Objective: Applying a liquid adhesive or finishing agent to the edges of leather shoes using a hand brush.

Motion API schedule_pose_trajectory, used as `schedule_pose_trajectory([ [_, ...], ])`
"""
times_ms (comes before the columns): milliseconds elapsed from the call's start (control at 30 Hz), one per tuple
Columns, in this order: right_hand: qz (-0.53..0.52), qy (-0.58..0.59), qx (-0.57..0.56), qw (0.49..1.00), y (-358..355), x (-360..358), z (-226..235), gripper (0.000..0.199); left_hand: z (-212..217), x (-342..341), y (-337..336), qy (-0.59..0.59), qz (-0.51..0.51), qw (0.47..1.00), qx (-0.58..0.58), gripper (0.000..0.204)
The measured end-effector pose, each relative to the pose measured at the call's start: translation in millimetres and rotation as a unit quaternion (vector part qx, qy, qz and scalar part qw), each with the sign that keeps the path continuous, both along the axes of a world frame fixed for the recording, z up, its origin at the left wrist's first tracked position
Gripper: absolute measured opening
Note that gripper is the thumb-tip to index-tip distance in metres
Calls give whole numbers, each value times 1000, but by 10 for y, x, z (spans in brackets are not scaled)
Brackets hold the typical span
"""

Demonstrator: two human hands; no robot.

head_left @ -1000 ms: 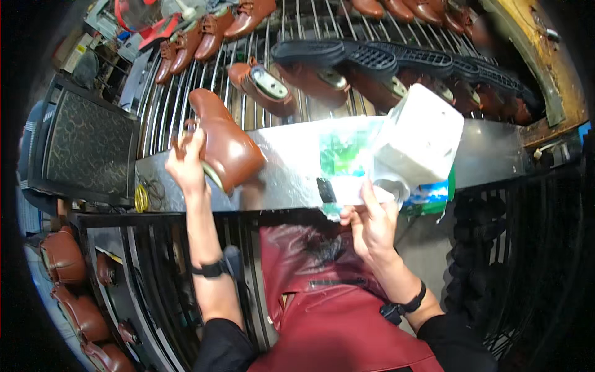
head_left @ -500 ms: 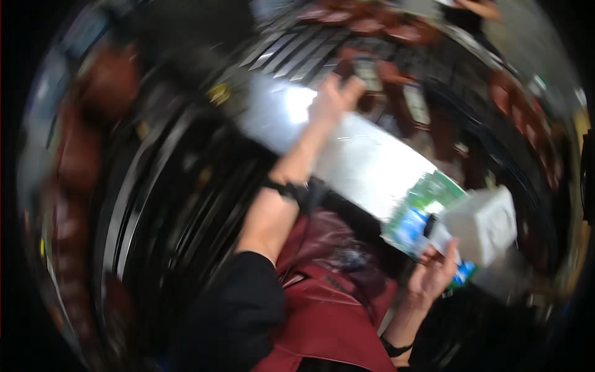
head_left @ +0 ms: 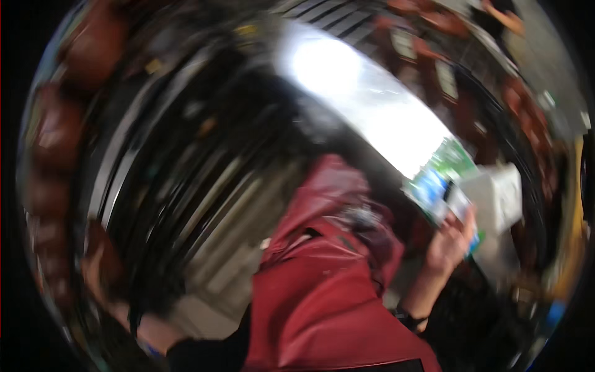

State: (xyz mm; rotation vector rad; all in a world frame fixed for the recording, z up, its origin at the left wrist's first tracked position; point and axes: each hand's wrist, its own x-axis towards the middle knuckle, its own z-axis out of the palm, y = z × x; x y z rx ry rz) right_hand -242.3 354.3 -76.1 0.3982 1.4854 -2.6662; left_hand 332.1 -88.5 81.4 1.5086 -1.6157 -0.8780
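Observation:
My left hand (head_left: 99,273) has reached out to the lower left. It is at a dark reddish-brown piece (head_left: 106,257), and motion blur hides how its fingers sit on it. On the right, my right hand (head_left: 453,239) has its fingers bent round a small white thing with a black end (head_left: 457,203), too smeared to name. That hand is at the near end of a long, shiny pale board (head_left: 384,115), beside a green and blue printed sheet or pack (head_left: 437,177). A white boxy container (head_left: 499,195) stands just right of the fingers.
A dark red apron (head_left: 322,297) covers my front. Several rounded reddish-brown pieces (head_left: 52,142) line the far left, with dark slatted racks (head_left: 161,167) beside them. More reddish-brown pieces with pale inserts (head_left: 446,80) lie beyond the board. Another person's arm (head_left: 505,18) shows at the top right.
My left hand has left the shiny board and swung down to the lower left, by the reddish-brown piece. My right hand stays by the white container. The whole view has shifted.

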Motion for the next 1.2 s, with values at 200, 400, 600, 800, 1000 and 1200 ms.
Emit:
schedule_pose_trajectory([
  [200,-110,82,40,990,-52,-34,212,20,-220,-1362,621,-7,-74,983,-167,45],
  [400,-182,156,268,933,288,90,92,19,-679,-2669,658,-10,-277,939,-202,44],
  [600,-111,228,532,808,205,-16,-168,18,-1009,-3713,1190,-19,-385,888,-250,45],
  [800,-125,6,121,985,51,12,-2,25,-1346,-4671,1541,-50,-480,822,-301,46],
  [1000,24,-74,-62,995,-302,63,253,23,-2267,-5011,1137,55,-658,688,-301,26],
  [1200,172,14,14,985,-762,-32,-41,16,-2269,-5080,1183,65,-642,638,-420,27],
])
